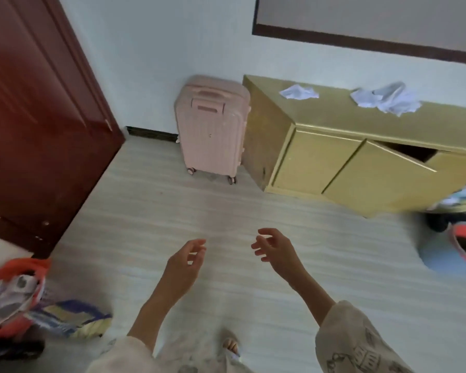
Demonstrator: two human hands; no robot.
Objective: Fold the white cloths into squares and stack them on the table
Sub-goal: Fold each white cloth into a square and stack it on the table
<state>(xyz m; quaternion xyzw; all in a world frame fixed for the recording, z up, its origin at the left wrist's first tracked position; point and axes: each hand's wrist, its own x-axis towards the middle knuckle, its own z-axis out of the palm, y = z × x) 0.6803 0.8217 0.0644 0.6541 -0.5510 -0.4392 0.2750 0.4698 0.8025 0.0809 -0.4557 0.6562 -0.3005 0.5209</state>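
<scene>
Left hand and right hand empty, fingers loosely spread, crumpled white cloths on yellow worktop at two o'clock

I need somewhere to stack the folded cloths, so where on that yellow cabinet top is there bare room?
The yellow cabinet top is bare along its front edge and in the gap between the small crumpled cloth and the larger cloth pile. The left corner by the pink suitcase is also free. The back right is crowded. Both the left hand and the right hand are empty.
</scene>
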